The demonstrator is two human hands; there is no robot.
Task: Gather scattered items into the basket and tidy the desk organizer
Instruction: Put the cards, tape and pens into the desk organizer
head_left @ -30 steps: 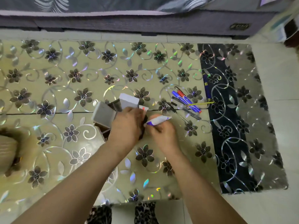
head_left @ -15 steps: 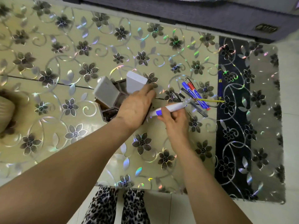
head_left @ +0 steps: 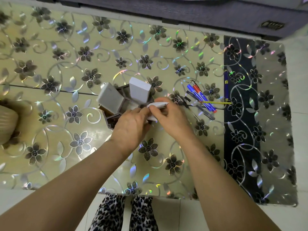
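A brown desk organizer (head_left: 116, 112) with several compartments stands mid-table; two white boxes (head_left: 110, 98) (head_left: 139, 89) stick up out of it. My left hand (head_left: 131, 129) rests on the organizer's near right side, holding it. My right hand (head_left: 168, 117) pinches a white marker (head_left: 158, 104) right above the organizer's right edge, its tip pointing right. A pile of pens (head_left: 200, 97), blue, red, black and a yellow one, lies on the table to the right. A beige ribbed basket (head_left: 7, 124) sits at the left edge, partly cut off.
The table (head_left: 66, 164) wears a shiny floral cover, with a dark strip (head_left: 240, 130) at its right. A dark blue pen (head_left: 226, 80) lies on that strip. A grey sofa edge (head_left: 183, 12) runs along the far side. Leopard-print legs (head_left: 123, 214) show below the near edge.
My right hand has brought the white marker leftward, closer to the organizer, its blue cap now hidden. My left hand has slid lower on the organizer. The camera view shifted.
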